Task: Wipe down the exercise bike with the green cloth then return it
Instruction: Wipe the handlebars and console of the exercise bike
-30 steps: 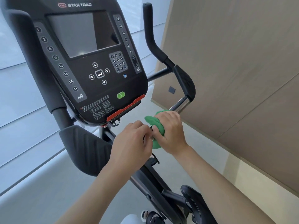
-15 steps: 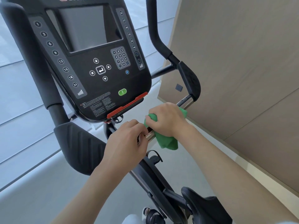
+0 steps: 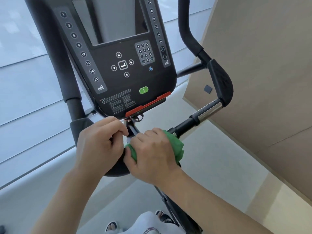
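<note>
Right hand (image 3: 152,154) curled around green cloth (image 3: 176,146), wrapped on the handlebar (image 3: 194,121) below the console (image 3: 125,65). Left hand (image 3: 99,144) fingers curled closed beside it, contents indiscernible.

Right hand (image 3: 152,154) grips the green cloth (image 3: 175,146) round the handlebar (image 3: 190,122) — left hand (image 3: 99,141) curled beside it, under the console (image 3: 121,65).

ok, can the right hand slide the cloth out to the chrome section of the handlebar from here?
Probably yes. The right hand grips the green cloth around the black part of the handlebar, and the bar runs bare from there up to the chrome section. Nothing sits on it in between.
</note>
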Tool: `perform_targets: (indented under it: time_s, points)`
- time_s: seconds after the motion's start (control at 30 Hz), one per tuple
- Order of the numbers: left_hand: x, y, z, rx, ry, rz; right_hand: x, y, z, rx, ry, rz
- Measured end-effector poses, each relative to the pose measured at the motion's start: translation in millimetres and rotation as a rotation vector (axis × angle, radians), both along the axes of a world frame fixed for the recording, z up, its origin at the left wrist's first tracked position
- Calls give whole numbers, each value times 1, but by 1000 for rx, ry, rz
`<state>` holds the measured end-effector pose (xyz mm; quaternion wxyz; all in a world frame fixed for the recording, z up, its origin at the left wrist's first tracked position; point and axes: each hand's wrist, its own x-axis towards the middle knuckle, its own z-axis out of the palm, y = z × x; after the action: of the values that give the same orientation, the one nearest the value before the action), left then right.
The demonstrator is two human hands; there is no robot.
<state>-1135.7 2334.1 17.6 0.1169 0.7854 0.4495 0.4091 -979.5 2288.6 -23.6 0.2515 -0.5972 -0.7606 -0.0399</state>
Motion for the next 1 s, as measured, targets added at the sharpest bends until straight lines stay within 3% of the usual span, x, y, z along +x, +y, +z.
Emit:
perform_targets:
  time_s: [0.27, 0.5, 0.67, 0.83, 1.0]
  points:
    - [-4, -3, -4, 4, 165, -120, 31, 10, -4, 109, 11, 164]
    - [-5, -5, -8, 8, 350, -207, 99, 32, 3, 25, 29, -115]
    - [-10, -6, -4, -30, 239, -218, 64, 14, 2, 40, 36, -275]
    - [-13, -9, 0, -56, 128, -207, -8, -5, -10, 115, 50, -111]
    - [-16, -9, -3, -46, 143, -250, 4, 1, -13, 184, 55, -2]
